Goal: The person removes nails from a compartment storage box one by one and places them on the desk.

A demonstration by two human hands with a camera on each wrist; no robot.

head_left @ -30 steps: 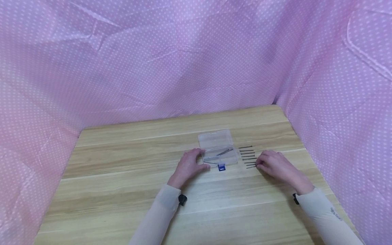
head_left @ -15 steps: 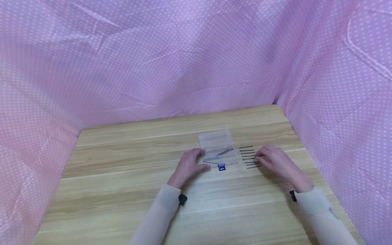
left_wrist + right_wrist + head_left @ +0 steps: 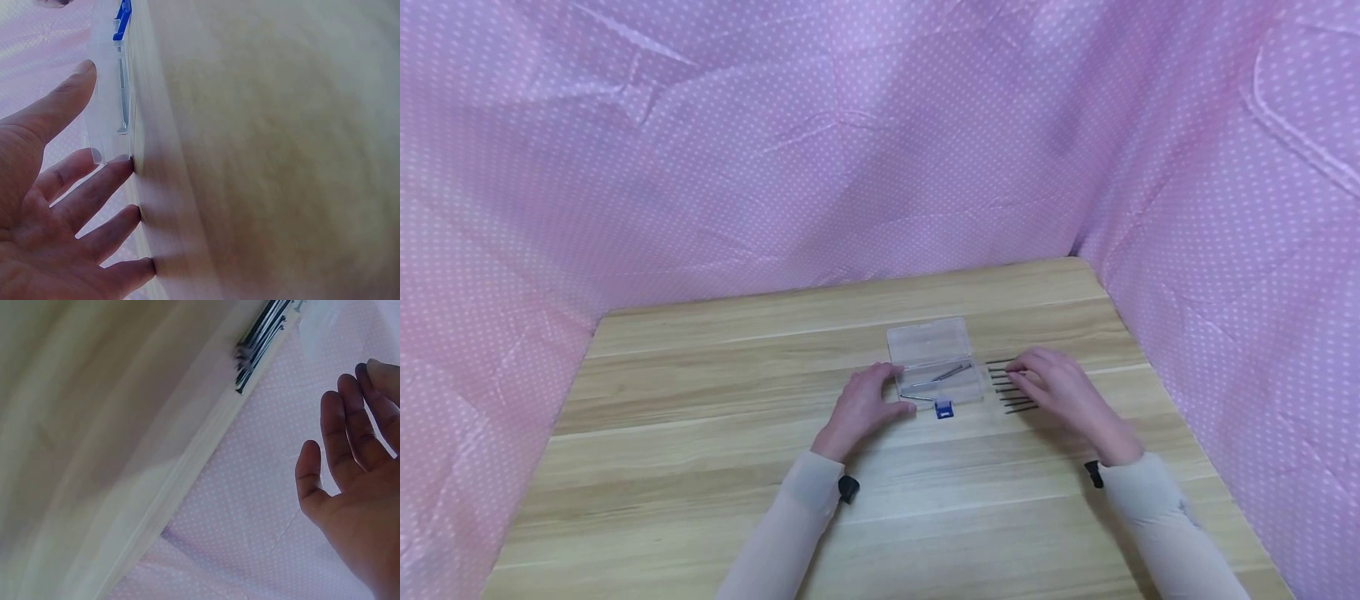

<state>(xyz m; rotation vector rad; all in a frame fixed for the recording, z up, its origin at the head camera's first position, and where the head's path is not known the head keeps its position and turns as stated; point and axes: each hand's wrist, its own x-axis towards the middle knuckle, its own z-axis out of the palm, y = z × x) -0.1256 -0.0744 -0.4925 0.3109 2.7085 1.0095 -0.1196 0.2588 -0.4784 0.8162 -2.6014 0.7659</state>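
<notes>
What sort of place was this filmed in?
Probably a makeshift filming booth: pink dotted cloth hangs around three sides of a wood-grain table, and the person wears black wrist devices.

Box (image 3: 928,340): clear plastic, smooth, glossy. Clasp (image 3: 944,410): opaque plastic, smooth. Nails (image 3: 1015,397): metal, smooth, dull shine. Table (image 3: 700,467): wood-grain surface, smooth, low sheen. Curtain (image 3: 737,167): creased cloth, faint sheen. Sleeves (image 3: 786,521): matt cloth.

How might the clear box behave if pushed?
The clear box likely slides without tipping, as it lies low and flat. Its lid may swing, being folded back. The nails inside would probably shift, lying at different angles.
</notes>
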